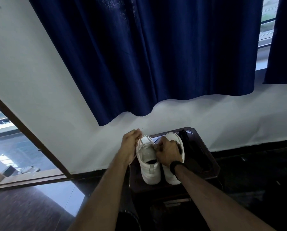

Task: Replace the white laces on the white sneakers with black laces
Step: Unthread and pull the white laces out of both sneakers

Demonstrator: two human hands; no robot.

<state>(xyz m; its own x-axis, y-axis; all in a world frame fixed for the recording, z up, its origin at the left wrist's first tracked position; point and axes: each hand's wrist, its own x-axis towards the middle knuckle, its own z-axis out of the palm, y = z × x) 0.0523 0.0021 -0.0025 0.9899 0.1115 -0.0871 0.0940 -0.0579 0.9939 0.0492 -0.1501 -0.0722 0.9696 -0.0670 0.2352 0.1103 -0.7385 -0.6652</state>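
On table, sneakers toes pointing away

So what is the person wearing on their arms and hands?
Both arms are bare, with no sleeves showing and no gloves. The right hand has a black band, like a watch or fitness band, around its wrist. The left hand has nothing on its wrist, and no rings can be made out.

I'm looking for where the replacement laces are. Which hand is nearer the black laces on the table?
Right. The right hand works between the sneakers, just left of the black laces; the left hand is beyond the left sneaker.
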